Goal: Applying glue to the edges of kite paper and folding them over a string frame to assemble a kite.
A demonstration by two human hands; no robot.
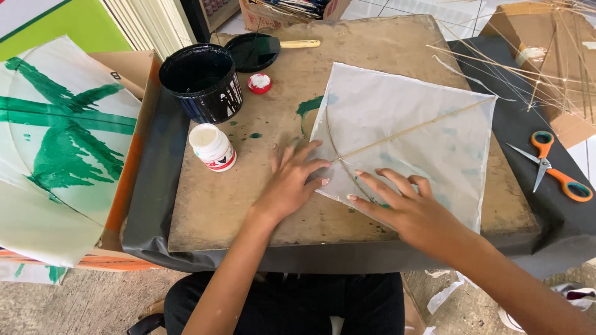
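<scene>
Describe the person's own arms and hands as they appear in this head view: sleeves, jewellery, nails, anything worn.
Both forearms are bare, with no sleeves in view. The left hand and right hand wear no gloves, and no rings, watch or bracelets show. The fingernails are fairly long and light-coloured. Dark clothing covers the lap below the board.

Glue bottle (213, 147) beside bare board (217, 205)

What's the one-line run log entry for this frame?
left hand: flat on kite paper corner | right hand: fingers spread on paper edge | nearby: open glue bottle, black paint can, scissors
</scene>
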